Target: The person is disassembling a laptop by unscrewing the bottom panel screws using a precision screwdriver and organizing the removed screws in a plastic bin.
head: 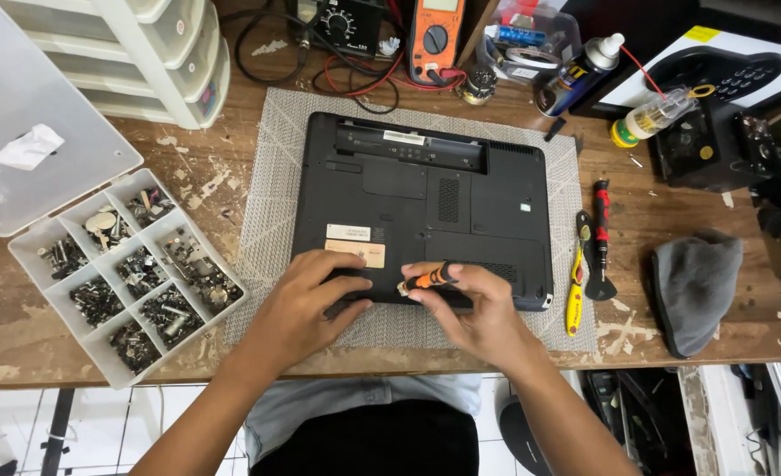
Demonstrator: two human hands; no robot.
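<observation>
My right hand (478, 308) holds a small screwdriver (427, 279) with an orange-and-black handle, pinched between thumb and fingertips so that it lies almost level, its tip pointing left toward my other hand. My left hand (306, 304) rests flat on the near edge of a black laptop (426, 203), fingers spread and gripping nothing; its thumb comes close to the screwdriver's tip, though I cannot tell whether they touch.

The laptop lies upside down, bottom cover up, on a grey woven mat (267, 176) in the middle of a worn wooden table (20, 335). To the left of the mat sits a clear plastic organiser box (130, 273) with its lid thrown open, its compartments filled with screws and small metal parts (too small to sort by kind). To the right of the laptop, on the mat's edge, lie a yellow-handled tool (574, 295) and a red-and-black screwdriver (600, 220), side by side. Further right a grey cloth (695, 286) lies bunched on the table.

At the far edge stand an orange multimeter (435, 40), a spray can (580, 75) and a small bottle (650, 116) with a green cap, with white plastic drawers (134, 53) at the far left.
</observation>
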